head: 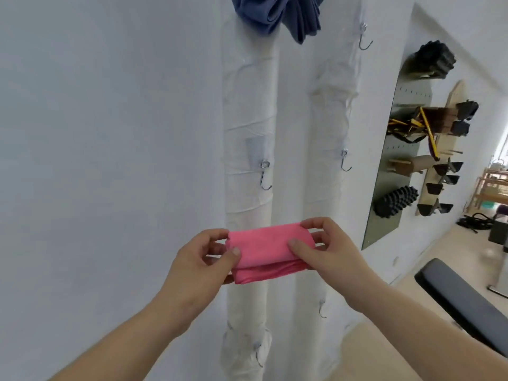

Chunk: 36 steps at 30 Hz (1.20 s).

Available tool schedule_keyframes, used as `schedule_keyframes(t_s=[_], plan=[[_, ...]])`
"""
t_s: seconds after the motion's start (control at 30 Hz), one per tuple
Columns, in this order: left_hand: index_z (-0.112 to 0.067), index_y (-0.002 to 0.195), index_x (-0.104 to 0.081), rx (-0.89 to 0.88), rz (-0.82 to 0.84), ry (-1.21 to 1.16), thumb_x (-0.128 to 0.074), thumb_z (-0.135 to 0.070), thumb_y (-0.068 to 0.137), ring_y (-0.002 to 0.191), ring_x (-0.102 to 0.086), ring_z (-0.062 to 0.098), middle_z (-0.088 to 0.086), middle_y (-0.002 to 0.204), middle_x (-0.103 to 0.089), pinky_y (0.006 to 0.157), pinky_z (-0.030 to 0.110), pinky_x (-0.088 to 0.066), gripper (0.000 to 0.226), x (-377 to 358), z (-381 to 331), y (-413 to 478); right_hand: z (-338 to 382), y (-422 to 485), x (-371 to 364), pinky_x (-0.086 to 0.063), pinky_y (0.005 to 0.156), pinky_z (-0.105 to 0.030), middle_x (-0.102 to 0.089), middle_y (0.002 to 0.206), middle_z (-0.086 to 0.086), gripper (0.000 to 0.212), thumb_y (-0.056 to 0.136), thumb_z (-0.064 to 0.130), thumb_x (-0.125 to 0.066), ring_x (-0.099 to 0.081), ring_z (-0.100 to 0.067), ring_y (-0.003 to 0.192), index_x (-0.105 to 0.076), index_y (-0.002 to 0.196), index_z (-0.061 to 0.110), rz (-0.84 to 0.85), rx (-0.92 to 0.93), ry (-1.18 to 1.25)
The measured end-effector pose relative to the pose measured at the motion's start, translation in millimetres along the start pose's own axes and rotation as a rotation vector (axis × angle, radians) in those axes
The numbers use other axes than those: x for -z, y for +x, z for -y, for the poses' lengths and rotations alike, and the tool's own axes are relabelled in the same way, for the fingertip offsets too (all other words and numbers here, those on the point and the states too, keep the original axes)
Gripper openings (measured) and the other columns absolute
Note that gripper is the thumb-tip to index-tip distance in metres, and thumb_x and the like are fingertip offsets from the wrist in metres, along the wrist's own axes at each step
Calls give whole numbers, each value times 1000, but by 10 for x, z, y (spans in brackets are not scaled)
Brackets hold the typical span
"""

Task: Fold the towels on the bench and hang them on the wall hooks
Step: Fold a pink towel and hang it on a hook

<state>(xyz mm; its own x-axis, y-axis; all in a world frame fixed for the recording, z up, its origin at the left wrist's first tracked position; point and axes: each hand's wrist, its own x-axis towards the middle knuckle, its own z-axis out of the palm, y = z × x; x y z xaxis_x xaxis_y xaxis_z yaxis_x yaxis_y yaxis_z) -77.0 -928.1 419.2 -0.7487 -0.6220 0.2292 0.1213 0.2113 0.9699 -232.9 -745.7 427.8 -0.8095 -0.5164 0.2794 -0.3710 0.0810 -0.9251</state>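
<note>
**Item 1: pink towel** [268, 251]. Folded into a compact layered bundle and held in the air in front of the wall, just below frame centre, touching no hook. Folded edges show along its underside.

**Item 2: left grip** [198, 259]. At 9 o'clock of the towel. Thumb on the front face and fingers curled behind, pinching the towel's left end.

**Item 3: right grip** [327, 248]. At 3 o'clock of the towel. Thumb pressed on the front face and fingers wrapped round the right end.

**Item 4: nearest hook** [265, 177]. Bare metal on an adhesive pad, at 12 o'clock of the towel, near.

**Item 5: second hook** [345, 162]. Bare, at 1 o'clock.

**Item 6: upper hook** [365, 37]. Bare, also towards 1 o'clock, well apart.

**Item 7: blue towel** [277, 15]. At 12 o'clock, at the frame's top edge, hanging bunched against the wall. Its hook is hidden.

**Item 8: surface** [461, 301]. Dark padded bench, at 4 o'clock. Only part of it shows.

**Item 9: pegboard panel** [384, 215]. At 2 o'clock, carrying dark rollers and other gear.

**Status.** By judgement, one towel is already hung. The pink one looks folded but is not yet hung, and the nearest hook seems its likely place. Whether more towels wait on the surface cannot be told.

**Markings.** No brand, label or legible writing anywhere.
</note>
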Motion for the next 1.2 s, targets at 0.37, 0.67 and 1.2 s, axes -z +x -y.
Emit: schedule_keyframes(t_s=[0.37,0.67,1.2], plan=[[-19,116,-65,-119,-77,-81,-71,-12,93,79,-78,27,21,100,-72,69,35,-64,25,-277,-794,951,510,1278,233,-47,67,-21,-66,108,9,21,89,25,-73,-61,-12,67,-71,102,41,-73,340,-129],[-8,110,-65,92,-130,-244,-69,-6,91,77,-77,37,27,100,-72,82,45,-64,19,-455,-422,1066,404,1405,50,-59,62,-24,-74,76,-14,24,97,26,-63,-73,-22,63,-77,86,10,113,164,-42],[-23,135,-64,-737,-17,681,-51,-19,96,131,-52,4,-12,140,-61,111,21,-39,41,-376,-125,1110,392,1364,-113,-60,82,-44,-77,85,7,27,100,28,-50,-72,-14,82,-76,95,32,51,308,-260]])
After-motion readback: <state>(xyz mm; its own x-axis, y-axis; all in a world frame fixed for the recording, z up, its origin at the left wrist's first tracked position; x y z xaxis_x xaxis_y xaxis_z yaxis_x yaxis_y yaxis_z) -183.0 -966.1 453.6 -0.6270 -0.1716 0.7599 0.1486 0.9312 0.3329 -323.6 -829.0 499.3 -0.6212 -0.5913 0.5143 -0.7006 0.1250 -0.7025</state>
